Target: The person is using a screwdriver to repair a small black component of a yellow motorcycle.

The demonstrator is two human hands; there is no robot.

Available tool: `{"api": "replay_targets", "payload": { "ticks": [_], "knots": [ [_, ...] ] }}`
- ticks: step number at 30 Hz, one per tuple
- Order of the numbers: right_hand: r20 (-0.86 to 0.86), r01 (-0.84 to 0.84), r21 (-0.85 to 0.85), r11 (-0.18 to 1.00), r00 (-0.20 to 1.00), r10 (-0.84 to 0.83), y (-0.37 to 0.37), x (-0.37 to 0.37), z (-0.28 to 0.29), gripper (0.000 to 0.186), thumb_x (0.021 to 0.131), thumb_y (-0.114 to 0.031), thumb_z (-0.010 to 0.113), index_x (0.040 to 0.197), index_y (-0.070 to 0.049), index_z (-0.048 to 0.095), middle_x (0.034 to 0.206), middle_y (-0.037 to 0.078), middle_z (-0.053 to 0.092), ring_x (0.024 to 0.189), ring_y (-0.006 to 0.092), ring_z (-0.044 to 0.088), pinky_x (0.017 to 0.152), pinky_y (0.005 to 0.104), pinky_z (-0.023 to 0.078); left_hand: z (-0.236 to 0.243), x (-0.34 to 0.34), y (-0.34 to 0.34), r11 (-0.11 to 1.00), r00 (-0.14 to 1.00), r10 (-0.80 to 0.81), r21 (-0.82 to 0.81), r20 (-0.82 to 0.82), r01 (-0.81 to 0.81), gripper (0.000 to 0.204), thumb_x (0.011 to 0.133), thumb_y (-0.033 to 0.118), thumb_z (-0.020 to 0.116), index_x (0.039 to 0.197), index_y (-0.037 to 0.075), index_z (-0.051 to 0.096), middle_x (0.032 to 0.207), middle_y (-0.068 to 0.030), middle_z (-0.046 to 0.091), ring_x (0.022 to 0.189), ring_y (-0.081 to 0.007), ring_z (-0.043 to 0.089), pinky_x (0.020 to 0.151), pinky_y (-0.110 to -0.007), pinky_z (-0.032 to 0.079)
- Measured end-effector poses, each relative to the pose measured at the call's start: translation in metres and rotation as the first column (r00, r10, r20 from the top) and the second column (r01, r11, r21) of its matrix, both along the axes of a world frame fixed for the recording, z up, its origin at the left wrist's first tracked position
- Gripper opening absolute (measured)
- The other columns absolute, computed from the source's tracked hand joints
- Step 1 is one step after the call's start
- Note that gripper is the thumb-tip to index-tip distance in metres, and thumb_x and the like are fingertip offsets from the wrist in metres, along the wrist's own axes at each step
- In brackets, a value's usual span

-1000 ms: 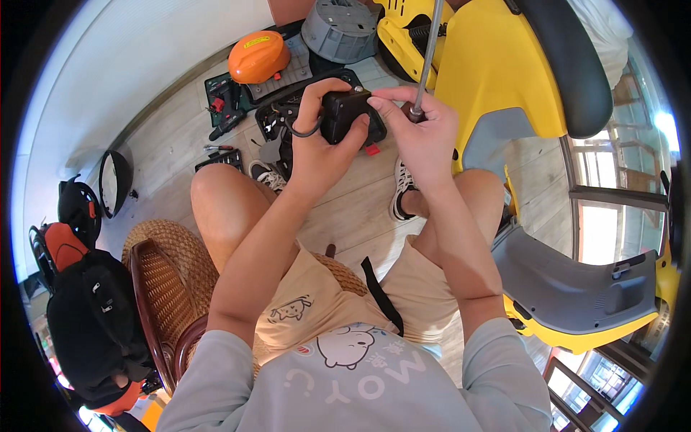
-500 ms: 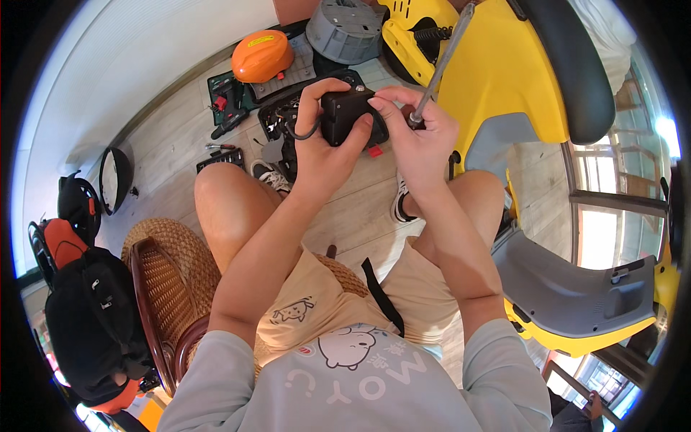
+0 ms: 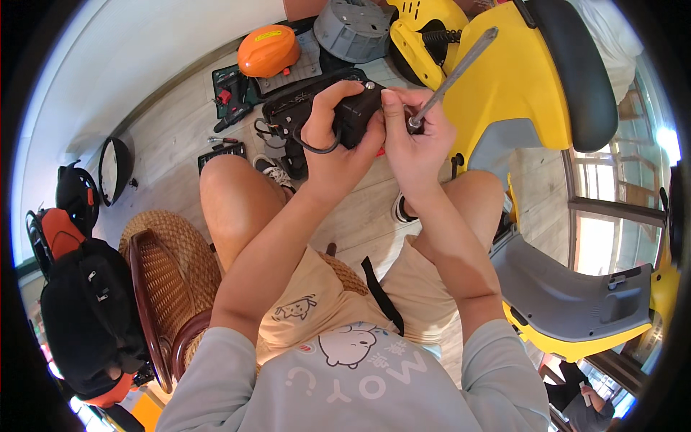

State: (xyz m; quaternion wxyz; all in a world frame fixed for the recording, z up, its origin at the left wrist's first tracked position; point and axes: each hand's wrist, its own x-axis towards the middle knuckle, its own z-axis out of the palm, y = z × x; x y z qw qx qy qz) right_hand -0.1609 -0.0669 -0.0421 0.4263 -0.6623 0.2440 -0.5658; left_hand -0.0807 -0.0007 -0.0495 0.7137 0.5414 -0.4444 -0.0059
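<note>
In front of me, above my knees, my left hand (image 3: 337, 155) is wrapped round a black box-shaped part (image 3: 358, 114). A black cable (image 3: 317, 149) loops from the part beside that hand. My right hand (image 3: 419, 147) keeps a screwdriver (image 3: 458, 72) tucked in its curled fingers, the metal shaft slanting up to the right. Its thumb and forefinger meet at the right edge of the black part; whatever they may pinch there is too small to tell. Under my hands on the floor lies a black tray-like piece (image 3: 288, 108) with wires.
A yellow scooter body (image 3: 511, 79) with a black seat stands at right. An orange dome-shaped shell (image 3: 268, 50), a grey plastic tub (image 3: 351, 32) and a tool case with a drill (image 3: 234, 108) lie ahead. A wicker chair (image 3: 169, 281) and black backpack (image 3: 93, 317) are left.
The black part has been turned and tilted between my hands, showing another side with a round silver spot. The screwdriver's tip has swung rightward and lower in view.
</note>
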Motion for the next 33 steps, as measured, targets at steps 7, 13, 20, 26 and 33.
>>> {"api": "replay_targets", "payload": {
  "ticks": [7, 13, 20, 26, 33],
  "knots": [
    [0.006, -0.07, 0.171, 0.983, 0.997, 0.07, 0.006, 0.005, 0.016, 0.008, 0.087, -0.008, 0.073, 0.088, -0.002, 0.068, 0.075, 0.002, 0.068, 0.058, 0.0023, 0.054, 0.051, 0.0184, 0.04, 0.003, 0.004, 0.001, 0.999, 0.999, 0.032, -0.015, -0.012, -0.032, 0.042, 0.08, -0.003, 0.071, 0.116, 0.003, 0.051, 0.088, -0.0089, 0.067, 0.075, -0.0096, 0.063, 0.066, -0.024, 0.052],
    [0.044, -0.137, 0.383, 0.914, 0.99, 0.131, 0.008, 0.001, 0.022, 0.008, 0.087, -0.007, 0.074, 0.092, -0.004, 0.069, 0.083, 0.002, 0.068, 0.06, 0.0017, 0.051, 0.054, 0.0173, 0.038, 0.008, 0.002, 0.002, 1.0, 0.997, 0.026, 0.005, -0.068, -0.026, 0.041, 0.081, -0.002, 0.07, 0.116, 0.003, 0.051, 0.083, -0.0079, 0.065, 0.07, -0.0084, 0.062, 0.062, -0.023, 0.05],
    [-0.069, -0.024, 0.23, 0.973, 0.997, 0.041, -0.003, -0.012, -0.011, 0.009, 0.091, -0.006, 0.067, 0.099, -0.004, 0.065, 0.1, 0.008, 0.068, 0.09, 0.0166, 0.062, 0.083, 0.0308, 0.05, -0.004, 0.007, 0.008, 0.984, 0.997, -0.083, 0.159, -0.012, 0.084, 0.04, 0.071, 0.007, 0.074, 0.109, 0.005, 0.061, 0.104, -0.014, 0.063, 0.097, -0.0329, 0.061, 0.087, -0.041, 0.05],
    [-0.205, 0.11, 0.17, 0.979, 0.976, -0.074, -0.009, -0.007, -0.019, 0.018, 0.099, -0.018, 0.06, 0.096, 0.0, 0.063, 0.092, 0.006, 0.062, 0.086, 0.0127, 0.054, 0.08, 0.0275, 0.045, 0.001, 0.006, 0.014, 0.99, 0.995, -0.081, 0.108, -0.051, 0.086, 0.046, 0.071, 0.003, 0.07, 0.114, 0.005, 0.056, 0.12, -0.0175, 0.058, 0.097, -0.0361, 0.065, 0.077, -0.037, 0.055],
    [-0.238, 0.051, 0.184, 0.982, 0.971, -0.006, -0.008, -0.002, -0.019, 0.022, 0.1, -0.021, 0.059, 0.102, 0.001, 0.063, 0.094, 0.004, 0.062, 0.086, 0.0109, 0.055, 0.079, 0.0251, 0.045, -0.001, 0.01, 0.018, 0.999, 1.0, 0.0, 0.044, 0.003, -0.001, 0.047, 0.072, 0.006, 0.07, 0.117, 0.006, 0.054, 0.119, -0.0163, 0.056, 0.093, -0.0384, 0.064, 0.073, -0.04, 0.053]
  ]
}}
